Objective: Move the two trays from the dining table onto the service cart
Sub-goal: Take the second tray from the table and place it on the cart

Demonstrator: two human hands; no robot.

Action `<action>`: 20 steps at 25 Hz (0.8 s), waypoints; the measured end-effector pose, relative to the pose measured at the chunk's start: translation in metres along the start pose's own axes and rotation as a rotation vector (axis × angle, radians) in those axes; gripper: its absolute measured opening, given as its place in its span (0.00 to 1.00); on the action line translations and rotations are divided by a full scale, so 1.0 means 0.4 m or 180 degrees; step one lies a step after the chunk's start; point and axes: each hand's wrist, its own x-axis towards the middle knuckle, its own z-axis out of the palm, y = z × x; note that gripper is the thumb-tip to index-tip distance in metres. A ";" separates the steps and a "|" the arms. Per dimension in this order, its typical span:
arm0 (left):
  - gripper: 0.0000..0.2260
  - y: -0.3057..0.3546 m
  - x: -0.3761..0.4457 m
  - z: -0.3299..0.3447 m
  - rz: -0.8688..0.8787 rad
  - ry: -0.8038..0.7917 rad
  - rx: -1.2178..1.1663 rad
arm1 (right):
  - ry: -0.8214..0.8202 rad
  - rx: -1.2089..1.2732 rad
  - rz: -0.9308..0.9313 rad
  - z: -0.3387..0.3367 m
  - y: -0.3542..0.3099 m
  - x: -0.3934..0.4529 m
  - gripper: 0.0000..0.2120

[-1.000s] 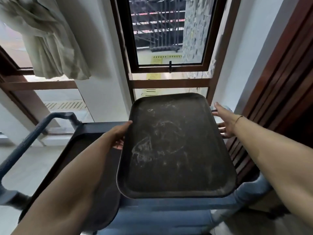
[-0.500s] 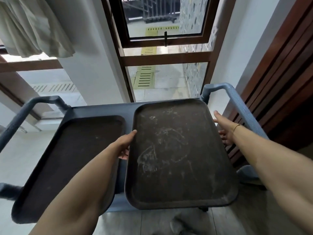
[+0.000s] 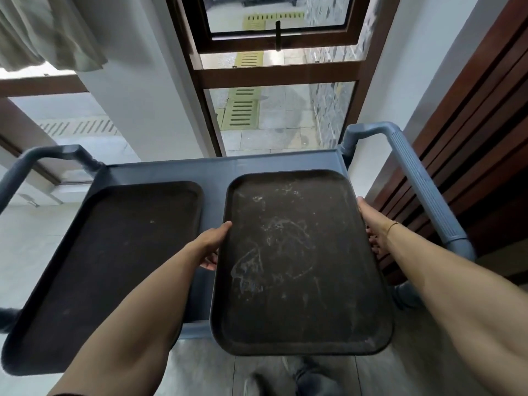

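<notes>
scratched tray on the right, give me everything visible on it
The scratched tray is dark brown, rectangular with rounded corners and a low raised rim; it looks like plastic. Its flat inside is bare, marked with pale scuffs and swirls. It is held lengthwise over the right half of the service cart, near end jutting past the cart's front edge; whether it rests on the cart cannot be told. The left hand grips its left rim, the right hand its right rim.

A dining or restaurant service area — a grey plastic service cart (image 3: 217, 170) with tubular handles carries dark cafeteria-style trays (image 3: 114, 252). Behind it stand a wood-framed window (image 3: 280, 72) onto a paved yard, a pale curtain (image 3: 48, 30) far left, and dark wood panelling (image 3: 471, 132) right.
</notes>
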 end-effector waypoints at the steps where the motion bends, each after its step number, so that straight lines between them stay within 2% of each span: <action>1: 0.33 0.000 0.007 0.001 -0.0009 -0.0008 0.0012 | 0.0010 0.0036 0.0008 -0.001 0.000 0.008 0.36; 5: 0.33 -0.001 0.018 0.003 -0.0059 -0.0075 0.0035 | 0.0099 0.0154 0.0002 0.002 0.001 0.039 0.37; 9: 0.33 0.003 0.013 0.000 -0.0067 -0.0149 0.0028 | 0.0541 0.0126 -0.0233 0.014 0.011 0.051 0.41; 15: 0.33 0.004 0.009 -0.001 -0.0048 -0.0198 -0.0019 | 0.0468 0.0158 -0.0278 0.014 0.006 0.054 0.40; 18: 0.32 -0.003 0.009 0.002 0.0037 -0.0133 -0.0010 | 0.0475 0.0031 -0.0347 0.014 0.006 0.055 0.38; 20: 0.33 -0.009 0.012 -0.005 0.0042 -0.0134 0.0000 | 0.0682 -0.0418 -0.0496 0.018 -0.001 0.055 0.36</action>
